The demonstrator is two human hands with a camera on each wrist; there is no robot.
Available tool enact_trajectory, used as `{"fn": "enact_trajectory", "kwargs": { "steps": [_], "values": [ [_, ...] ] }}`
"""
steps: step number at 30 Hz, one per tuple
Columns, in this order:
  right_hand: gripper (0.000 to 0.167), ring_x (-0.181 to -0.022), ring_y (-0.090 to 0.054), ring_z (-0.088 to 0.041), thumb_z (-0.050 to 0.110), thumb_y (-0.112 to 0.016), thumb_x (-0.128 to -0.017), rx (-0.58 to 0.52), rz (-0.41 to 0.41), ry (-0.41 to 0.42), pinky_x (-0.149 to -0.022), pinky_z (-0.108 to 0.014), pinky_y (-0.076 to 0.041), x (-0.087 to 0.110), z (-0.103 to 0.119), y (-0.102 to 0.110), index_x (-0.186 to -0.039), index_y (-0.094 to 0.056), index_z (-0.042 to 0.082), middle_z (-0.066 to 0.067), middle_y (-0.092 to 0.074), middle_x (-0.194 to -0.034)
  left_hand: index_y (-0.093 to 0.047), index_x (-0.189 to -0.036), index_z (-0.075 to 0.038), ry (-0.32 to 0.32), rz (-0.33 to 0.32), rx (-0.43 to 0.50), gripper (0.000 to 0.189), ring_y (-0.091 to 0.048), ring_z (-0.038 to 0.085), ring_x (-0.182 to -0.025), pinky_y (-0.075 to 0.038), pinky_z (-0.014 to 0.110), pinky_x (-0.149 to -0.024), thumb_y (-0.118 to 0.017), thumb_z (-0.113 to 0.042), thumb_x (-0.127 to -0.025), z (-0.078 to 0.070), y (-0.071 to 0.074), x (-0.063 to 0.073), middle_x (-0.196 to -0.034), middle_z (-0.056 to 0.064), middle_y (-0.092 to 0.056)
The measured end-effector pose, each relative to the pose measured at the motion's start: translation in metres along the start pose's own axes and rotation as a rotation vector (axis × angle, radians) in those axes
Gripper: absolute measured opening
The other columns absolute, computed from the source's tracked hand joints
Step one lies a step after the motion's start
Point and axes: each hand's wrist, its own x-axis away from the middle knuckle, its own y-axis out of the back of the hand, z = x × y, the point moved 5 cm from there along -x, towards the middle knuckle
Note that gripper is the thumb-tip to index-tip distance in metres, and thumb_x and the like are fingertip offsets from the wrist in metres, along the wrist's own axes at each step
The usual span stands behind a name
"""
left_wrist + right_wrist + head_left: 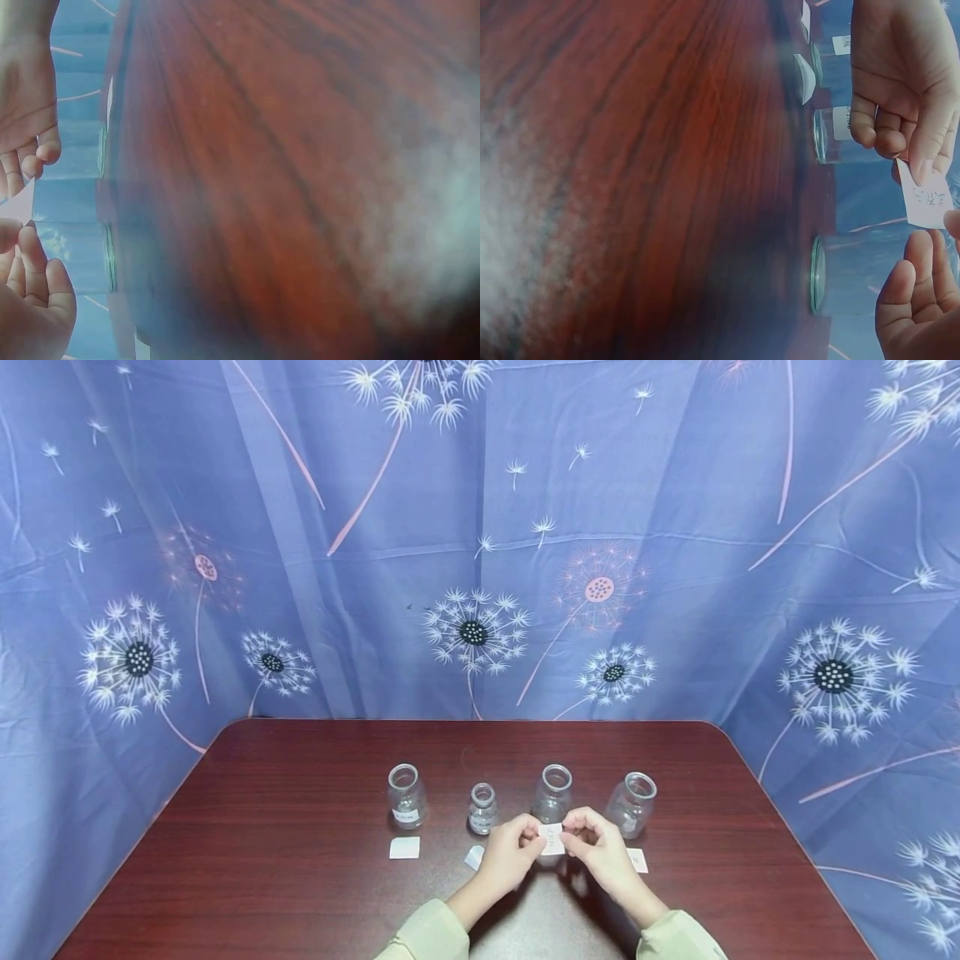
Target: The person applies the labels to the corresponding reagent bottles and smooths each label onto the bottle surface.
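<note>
A small white paper label (551, 839) with dark marks on it is held between both hands. My left hand (506, 857) pinches its left edge with thumb and finger. At the opposite edge, my right hand (603, 857) pinches it the same way. In the right wrist view the label (928, 199) tilts, its writing facing the camera. Just behind the hands stands an open clear glass jar (553, 793), its lower part partly covered by the label and fingers. Another glass jar (632, 802) is right beyond the right hand's fingertips.
Farther left stand a glass jar (406, 793) and a smaller glass bottle (483, 808), both bearing white labels. Pieces of white paper (405, 848) lie in front of jars, one (637, 860) beside the right hand. The brown table (285, 827) ends at a blue dandelion-patterned curtain (360, 635).
</note>
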Motion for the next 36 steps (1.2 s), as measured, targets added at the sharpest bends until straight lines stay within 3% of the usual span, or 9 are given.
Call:
{"fn": "enact_trajectory", "kwargs": {
  "steps": [12,19,24,28,32,36],
  "values": [
    [0.014,-0.050,-0.045,0.000,-0.014,-0.058,-0.070,0.077,0.008,-0.032,-0.046,-0.019,-0.040,0.003,0.027,-0.004,-0.082,-0.053,-0.007,-0.016,-0.051,-0.063,-0.057,-0.074,-0.006,-0.036,-0.014,-0.036,0.005,-0.043,-0.006,-0.056,-0.040,0.012,-0.053,-0.061,-0.005,-0.074,-0.002,0.001,0.000,-0.065,0.001,-0.060],
    [0.015,-0.051,-0.042,0.001,-0.012,-0.061,-0.068,0.112,0.005,-0.020,-0.046,-0.019,-0.038,0.000,0.005,-0.001,-0.077,-0.054,-0.002,-0.006,-0.050,-0.061,-0.057,-0.072,-0.009,-0.079,-0.010,-0.071,0.006,-0.041,-0.007,-0.054,-0.039,0.011,-0.052,-0.062,-0.005,-0.073,-0.005,0.000,0.002,-0.063,0.001,-0.060],
    [0.015,-0.054,-0.043,0.001,-0.009,-0.064,-0.067,0.140,0.014,0.003,-0.048,-0.019,-0.038,-0.002,-0.005,0.000,-0.073,-0.054,0.001,0.002,-0.050,-0.061,-0.057,-0.073,-0.010,-0.072,0.017,-0.093,0.006,-0.042,-0.007,-0.054,-0.039,0.010,-0.052,-0.062,-0.006,-0.074,-0.004,-0.001,0.003,-0.064,-0.001,-0.061],
    [0.017,-0.054,-0.043,0.000,-0.011,-0.063,-0.066,0.163,0.021,0.008,-0.048,-0.020,-0.038,-0.001,-0.002,-0.001,-0.071,-0.053,0.001,-0.001,-0.050,-0.060,-0.058,-0.074,-0.010,-0.061,0.045,-0.092,0.005,-0.044,-0.008,-0.053,-0.039,0.010,-0.052,-0.062,-0.007,-0.074,-0.004,-0.002,0.003,-0.065,-0.001,-0.062],
    [0.018,-0.052,-0.043,-0.001,-0.012,-0.061,-0.065,0.199,0.028,-0.013,-0.048,-0.020,-0.038,0.000,0.016,-0.002,-0.069,-0.052,0.003,-0.008,-0.051,-0.060,-0.057,-0.073,-0.010,-0.054,0.059,-0.091,0.005,-0.044,-0.008,-0.052,-0.039,0.010,-0.051,-0.062,-0.007,-0.074,-0.004,-0.002,0.004,-0.065,-0.001,-0.062],
    [0.015,-0.052,-0.043,-0.001,-0.010,-0.062,-0.066,0.242,0.045,0.005,-0.048,-0.020,-0.039,-0.001,0.012,-0.002,-0.070,-0.054,0.003,-0.007,-0.053,-0.060,-0.057,-0.074,-0.008,-0.058,0.065,-0.090,0.006,-0.045,-0.008,-0.053,-0.039,0.009,-0.051,-0.063,-0.006,-0.073,-0.003,-0.003,0.003,-0.065,0.000,-0.063]
  ]
}}
